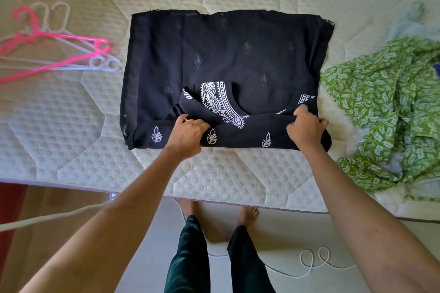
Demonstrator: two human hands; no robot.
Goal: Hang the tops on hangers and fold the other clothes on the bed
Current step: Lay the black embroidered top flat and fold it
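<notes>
Black garment (226, 59) in both hands' curled fingers (302, 114)

blk top (226, 54): matt cloth, wht embroidery | hangers (59, 52): glossy plastic | mattress (214, 173): quilted

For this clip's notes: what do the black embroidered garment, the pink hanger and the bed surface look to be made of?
Black embroidered garment: thin matte woven cloth, likely cotton or similar; it creases softly, with raised white thread motifs. Pink hanger: moulded plastic, glossy, with a uniform bright colour. Bed surface: cream quilted mattress fabric with stitched seams and a dimpled pattern. Both hands, left hand and right hand, pinch the garment's near fold.
</notes>
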